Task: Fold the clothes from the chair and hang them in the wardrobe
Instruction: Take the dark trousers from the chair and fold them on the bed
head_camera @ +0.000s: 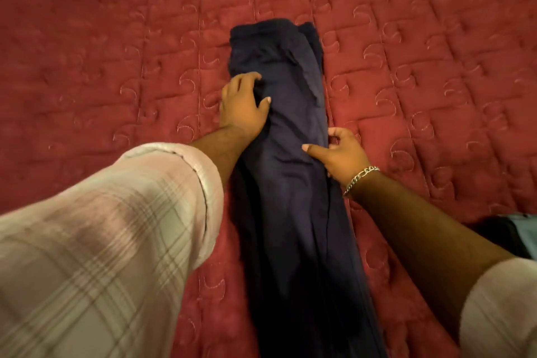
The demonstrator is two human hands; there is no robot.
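A pair of dark navy trousers point(293, 154) lies lengthwise on a red quilted bedspread point(116, 52), folded into a long narrow strip with the waistband at the far end. My left hand point(244, 104) grips the left edge of the trousers near the upper part, fingers curled over the cloth. My right hand point(340, 151) holds the right edge lower down, thumb on top of the fabric and fingers curled at the side. A silver chain bracelet point(360, 177) sits on my right wrist.
The red bedspread spreads out on all sides of the trousers. A bit of dark and light blue fabric point(514, 232) shows at the right edge of the view. My checked sleeves fill the lower corners.
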